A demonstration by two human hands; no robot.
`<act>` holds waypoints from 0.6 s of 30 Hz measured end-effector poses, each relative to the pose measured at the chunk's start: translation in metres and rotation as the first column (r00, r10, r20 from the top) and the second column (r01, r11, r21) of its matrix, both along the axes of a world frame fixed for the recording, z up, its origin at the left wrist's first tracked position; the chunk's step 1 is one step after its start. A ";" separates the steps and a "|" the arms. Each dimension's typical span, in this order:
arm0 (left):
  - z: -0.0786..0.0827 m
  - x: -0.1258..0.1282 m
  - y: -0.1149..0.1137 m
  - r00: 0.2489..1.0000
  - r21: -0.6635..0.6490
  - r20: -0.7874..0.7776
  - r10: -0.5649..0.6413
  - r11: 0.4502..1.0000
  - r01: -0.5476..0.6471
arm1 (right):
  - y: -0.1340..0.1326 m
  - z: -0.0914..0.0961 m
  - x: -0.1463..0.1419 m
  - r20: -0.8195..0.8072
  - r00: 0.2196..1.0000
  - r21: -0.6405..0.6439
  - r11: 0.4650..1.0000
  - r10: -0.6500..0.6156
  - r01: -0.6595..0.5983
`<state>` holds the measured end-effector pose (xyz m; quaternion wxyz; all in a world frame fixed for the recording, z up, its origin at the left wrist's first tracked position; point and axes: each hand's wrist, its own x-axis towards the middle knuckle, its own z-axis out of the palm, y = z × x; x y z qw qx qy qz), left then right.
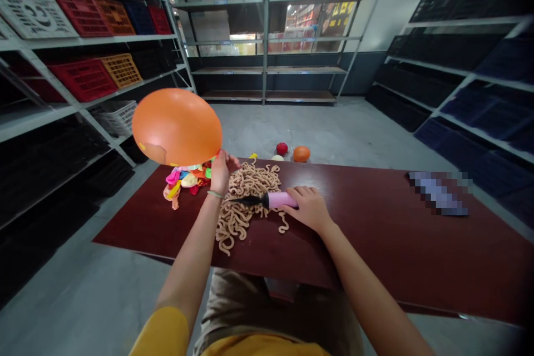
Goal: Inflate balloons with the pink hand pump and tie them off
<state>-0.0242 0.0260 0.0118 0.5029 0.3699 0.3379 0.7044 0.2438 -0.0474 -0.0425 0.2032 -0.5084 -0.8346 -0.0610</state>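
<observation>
An inflated orange balloon [179,125] rises to the left over the table, its neck end at the fingers of my left hand [221,172], which is closed on it. My right hand [308,206] wraps round the pink body of a balloon hand pump [280,200]; the black nozzle points left. Beneath the pump lies a heap of beige, curly cord-like pieces [250,183]. Left of my wrist a pile of uninflated balloons [189,179] in many colours rests on the dark red table [367,239].
A pixelated flat item [438,193] lies at the table's right. On the floor beyond are a red balloon [282,149] and an orange balloon [301,153]. Shelves with plastic crates [83,11] stand left; a metal rack [267,69] stands behind.
</observation>
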 end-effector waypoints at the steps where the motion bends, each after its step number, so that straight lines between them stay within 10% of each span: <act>1: -0.007 0.006 0.000 0.995 -0.004 -0.059 -0.075 0.997 0.074 | 0.000 0.001 -0.001 -0.004 1.000 0.000 1.000 0.023 -0.023; 10: -0.036 0.014 -0.007 0.809 -0.225 -0.503 -0.303 0.950 0.216 | 0.002 0.003 -0.002 -0.099 0.992 0.105 0.992 0.077 -0.067; 18: -0.041 0.017 -0.012 0.110 -0.183 -0.977 -0.182 0.983 0.001 | 0.005 -0.002 -0.001 -0.183 0.973 0.166 0.980 0.143 -0.112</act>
